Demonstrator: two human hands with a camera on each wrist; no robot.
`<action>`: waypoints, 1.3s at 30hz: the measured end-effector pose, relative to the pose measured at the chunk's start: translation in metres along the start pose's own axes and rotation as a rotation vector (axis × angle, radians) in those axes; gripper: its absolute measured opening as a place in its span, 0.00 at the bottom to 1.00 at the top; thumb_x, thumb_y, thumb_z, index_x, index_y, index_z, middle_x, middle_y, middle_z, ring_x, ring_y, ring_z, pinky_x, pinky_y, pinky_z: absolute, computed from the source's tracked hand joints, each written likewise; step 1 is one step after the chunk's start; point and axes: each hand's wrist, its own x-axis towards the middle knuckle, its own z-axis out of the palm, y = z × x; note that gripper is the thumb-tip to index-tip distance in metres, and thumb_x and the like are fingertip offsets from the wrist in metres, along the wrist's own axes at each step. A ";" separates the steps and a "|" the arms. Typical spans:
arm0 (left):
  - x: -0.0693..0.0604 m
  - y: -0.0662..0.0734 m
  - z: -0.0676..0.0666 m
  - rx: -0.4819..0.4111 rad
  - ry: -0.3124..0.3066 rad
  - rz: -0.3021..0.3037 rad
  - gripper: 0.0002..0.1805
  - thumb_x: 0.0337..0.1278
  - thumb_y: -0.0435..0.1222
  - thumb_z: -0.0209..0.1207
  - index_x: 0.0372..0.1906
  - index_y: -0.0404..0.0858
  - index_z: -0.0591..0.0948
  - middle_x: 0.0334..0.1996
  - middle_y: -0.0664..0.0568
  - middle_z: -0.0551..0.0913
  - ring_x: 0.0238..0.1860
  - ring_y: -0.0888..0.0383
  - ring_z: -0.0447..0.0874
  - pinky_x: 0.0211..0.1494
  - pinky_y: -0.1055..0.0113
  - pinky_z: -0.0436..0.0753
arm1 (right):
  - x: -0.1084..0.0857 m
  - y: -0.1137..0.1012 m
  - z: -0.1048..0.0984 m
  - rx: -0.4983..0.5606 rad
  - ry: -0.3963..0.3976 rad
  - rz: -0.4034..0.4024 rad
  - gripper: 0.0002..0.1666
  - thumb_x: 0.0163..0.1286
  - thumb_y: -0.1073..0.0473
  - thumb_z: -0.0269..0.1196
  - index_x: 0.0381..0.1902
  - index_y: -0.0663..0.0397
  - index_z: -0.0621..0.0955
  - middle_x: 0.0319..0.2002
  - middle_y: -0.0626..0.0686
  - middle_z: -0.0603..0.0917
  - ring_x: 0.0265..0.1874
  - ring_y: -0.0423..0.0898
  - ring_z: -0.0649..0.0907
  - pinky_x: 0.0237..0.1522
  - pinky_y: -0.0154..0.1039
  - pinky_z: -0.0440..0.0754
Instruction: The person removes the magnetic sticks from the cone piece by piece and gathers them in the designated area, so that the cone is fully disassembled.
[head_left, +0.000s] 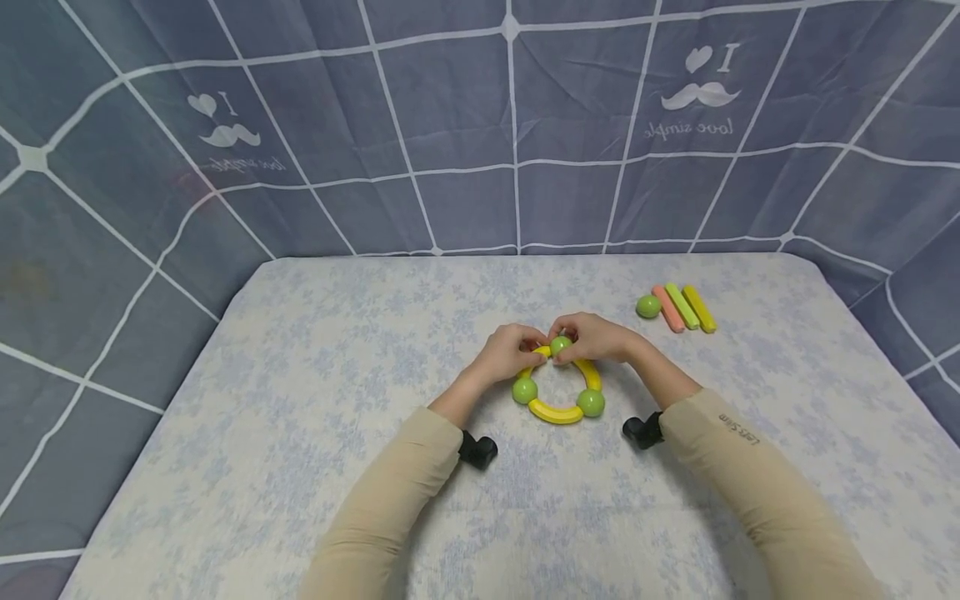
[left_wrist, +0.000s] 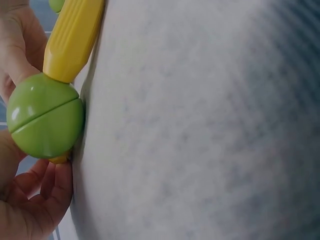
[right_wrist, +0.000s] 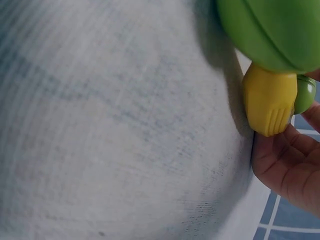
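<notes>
A ring of curved yellow pieces [head_left: 556,413] joined by green balls [head_left: 591,403] lies on the table. At its far side, the right hand [head_left: 592,337] pinches the far green ball [head_left: 560,345] between thumb and fingers. The left hand [head_left: 508,353] grips the yellow piece to the left of that ball. In the left wrist view the near-left green ball [left_wrist: 46,116] partly hides the left hand [left_wrist: 32,200]. The right wrist view has a yellow piece [right_wrist: 270,101] beside the right hand [right_wrist: 290,162], under a large green ball [right_wrist: 275,30].
At the table's back right lie a loose green ball [head_left: 648,307] and three straight sticks: pink [head_left: 668,309], light green [head_left: 682,306] and yellow [head_left: 700,308]. A patterned cloth covers the table [head_left: 337,358]; a grey-blue curtain [head_left: 450,108] hangs behind it.
</notes>
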 end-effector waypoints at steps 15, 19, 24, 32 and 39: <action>0.000 0.001 0.000 0.115 0.036 -0.032 0.09 0.55 0.27 0.59 0.40 0.36 0.84 0.36 0.47 0.80 0.34 0.57 0.74 0.35 0.71 0.72 | -0.003 0.008 -0.005 -0.012 -0.007 -0.022 0.16 0.56 0.66 0.65 0.41 0.64 0.74 0.26 0.52 0.69 0.26 0.45 0.67 0.29 0.37 0.66; -0.004 -0.005 -0.005 0.116 0.066 -0.046 0.08 0.53 0.28 0.61 0.39 0.36 0.84 0.36 0.47 0.80 0.34 0.57 0.74 0.35 0.72 0.73 | -0.008 0.015 -0.008 -0.016 0.038 0.026 0.17 0.56 0.64 0.68 0.42 0.62 0.75 0.28 0.52 0.71 0.27 0.46 0.68 0.30 0.37 0.68; -0.016 -0.009 -0.016 0.105 0.095 -0.119 0.06 0.54 0.31 0.61 0.38 0.36 0.84 0.34 0.48 0.80 0.35 0.56 0.75 0.36 0.69 0.74 | -0.014 0.018 -0.010 -0.015 0.064 0.032 0.18 0.57 0.61 0.68 0.43 0.61 0.76 0.31 0.53 0.72 0.29 0.47 0.70 0.31 0.37 0.70; -0.038 -0.013 -0.034 0.073 0.089 -0.198 0.04 0.53 0.33 0.63 0.34 0.36 0.83 0.29 0.51 0.76 0.33 0.56 0.70 0.35 0.68 0.71 | -0.032 0.028 -0.018 0.040 0.106 0.091 0.19 0.61 0.58 0.65 0.46 0.63 0.75 0.26 0.53 0.73 0.23 0.45 0.71 0.27 0.36 0.72; -0.060 -0.020 -0.041 0.047 0.119 -0.261 0.04 0.52 0.32 0.63 0.34 0.36 0.83 0.32 0.50 0.77 0.34 0.56 0.71 0.36 0.68 0.72 | -0.049 0.035 -0.020 0.060 0.082 0.157 0.24 0.61 0.53 0.65 0.48 0.64 0.74 0.24 0.53 0.74 0.21 0.45 0.73 0.27 0.36 0.72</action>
